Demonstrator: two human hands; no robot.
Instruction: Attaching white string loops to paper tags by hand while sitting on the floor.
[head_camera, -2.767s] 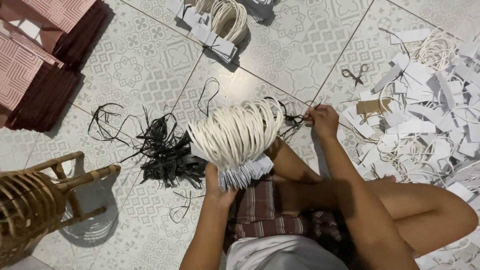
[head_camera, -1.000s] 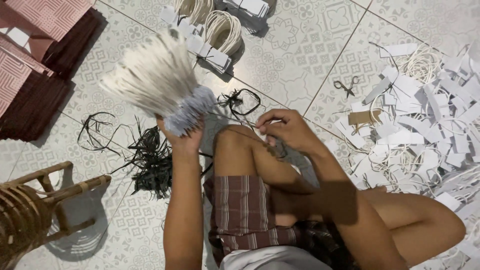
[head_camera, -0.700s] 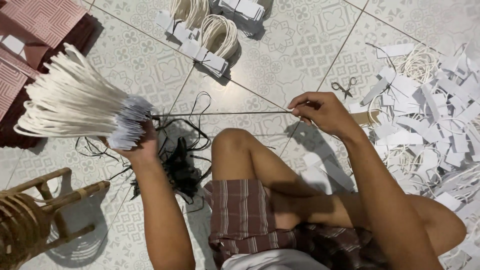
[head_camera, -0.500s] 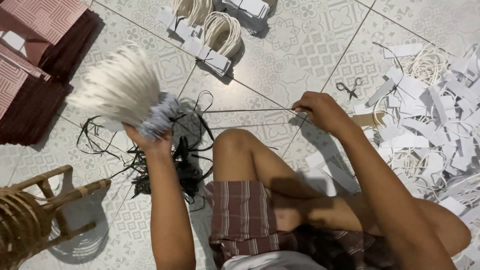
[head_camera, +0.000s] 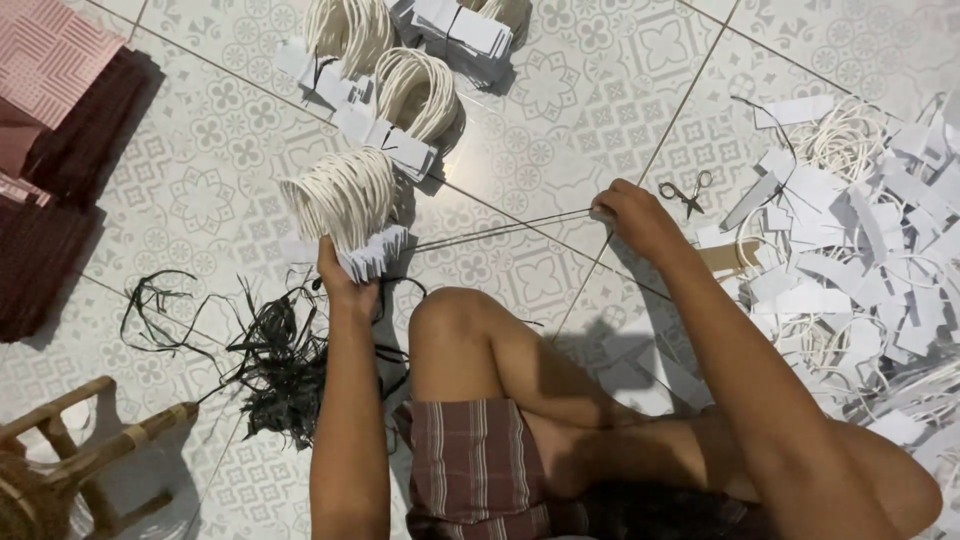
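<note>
On the tiled floor, left hand (head_camera: 340, 282) grips the loop bundle (head_camera: 345, 205); right hand (head_camera: 628, 212) pinches the black strip (head_camera: 500, 228) taut. Keep tension even, bundle steady.

Wooden stool (head_camera: 70, 450) cut off bottom-left.
</note>
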